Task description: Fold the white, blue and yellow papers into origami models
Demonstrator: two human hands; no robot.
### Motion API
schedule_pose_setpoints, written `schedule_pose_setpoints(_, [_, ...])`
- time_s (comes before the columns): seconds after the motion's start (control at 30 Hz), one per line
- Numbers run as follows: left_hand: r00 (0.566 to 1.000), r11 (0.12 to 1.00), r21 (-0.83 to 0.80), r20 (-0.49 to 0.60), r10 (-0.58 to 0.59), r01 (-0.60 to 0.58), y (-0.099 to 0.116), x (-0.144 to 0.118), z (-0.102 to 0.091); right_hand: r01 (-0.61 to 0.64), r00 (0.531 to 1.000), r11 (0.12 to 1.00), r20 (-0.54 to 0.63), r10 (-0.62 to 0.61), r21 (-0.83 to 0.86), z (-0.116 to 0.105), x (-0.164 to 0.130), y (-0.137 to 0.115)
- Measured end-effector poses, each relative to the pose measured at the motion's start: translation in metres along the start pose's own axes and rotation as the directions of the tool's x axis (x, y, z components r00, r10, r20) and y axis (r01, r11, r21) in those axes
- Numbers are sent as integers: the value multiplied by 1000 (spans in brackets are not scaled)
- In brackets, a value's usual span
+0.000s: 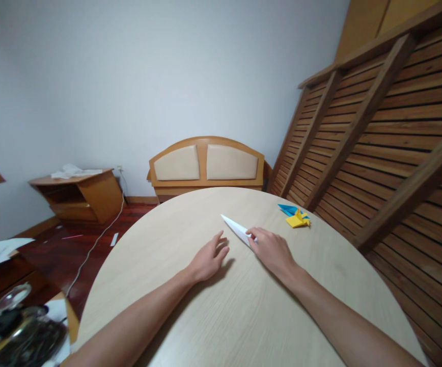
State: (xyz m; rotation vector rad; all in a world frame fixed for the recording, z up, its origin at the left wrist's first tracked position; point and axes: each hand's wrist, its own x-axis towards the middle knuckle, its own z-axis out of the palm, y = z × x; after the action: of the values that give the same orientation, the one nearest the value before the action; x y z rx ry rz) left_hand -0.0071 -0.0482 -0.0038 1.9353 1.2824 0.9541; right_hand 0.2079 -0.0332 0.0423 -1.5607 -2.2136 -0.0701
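White paper, folded into a long narrow point, lies flat on the round table, a bit past the table's middle, tip aimed away and to the left. Near end of it sits under the right hand. Right hand is palm down, fingers bent and pressing the paper onto the tabletop; thumb side hidden, so cannot tell if it also pinches. Left hand rests on the table just left of the paper, palm down, fingers loosely together and slightly curled, holding nothing, not touching the paper. Both forearms bare, stretched over the table.

Farther right, near the table's edge: a blue fold and a yellow fold, touching, yellow partly over blue, well apart from the hands.

Behind the table: padded wooden headboard against a pale wall. Slatted wooden frame leans along the right side. Left, a low wooden cabinet with papers on top, white cable trailing over the dark red floor. Bottom left corner: glass lid and dark clutter, blurred.
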Motion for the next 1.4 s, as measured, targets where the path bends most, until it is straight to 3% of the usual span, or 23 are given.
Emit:
schedule_pose_setpoints(0.13, [999, 944, -328, -13, 37, -39, 9, 0, 10, 229, 971, 963, 36, -236, 140, 17, -16, -36])
schedule_pose_setpoints(0.3, [997, 838, -545, -69, -15, -25, 8, 3, 13, 279, 957, 914, -3, -292, 296, 30, -15, -34])
schedule_pose_setpoints(0.4, [996, 794, -607, -75, -52, -4, 7, 6, 11, 348, 932, 843, -54, -358, 411, 31, -12, -28])
schedule_pose_setpoints(0.5, [995, 841, -540, -94, -38, -19, 8, 8, 8, 422, 904, 827, -105, -415, 371, 28, -11, -30])
schedule_pose_setpoints(0.63, [988, 897, -442, -138, -63, -4, 9, 9, 4, 384, 916, 890, -219, -336, 244, 22, -11, -31])
schedule_pose_setpoints(0.73, [993, 896, -442, -119, -21, -34, 10, 9, 4, 347, 923, 895, -268, -275, 279, 21, -10, -25])
schedule_pose_setpoints(0.87, [996, 854, -513, -78, 52, -85, 9, 7, 5, 307, 951, 859, -165, -261, 410, 23, -9, -18])
schedule_pose_setpoints(1.0, [997, 872, -486, -81, 14, -52, 7, 5, 6, 213, 977, 858, -93, -192, 468, 25, -9, -18])
schedule_pose_setpoints(1.23, [975, 935, -354, -214, -51, -29, 9, 4, 5, 125, 992, 864, -80, -98, 488, 21, -9, -23])
schedule_pose_setpoints(1.4, [964, 962, -272, -263, -43, -31, 13, 2, -1, 29, 993, 781, -106, 48, 624, 18, -8, -23])
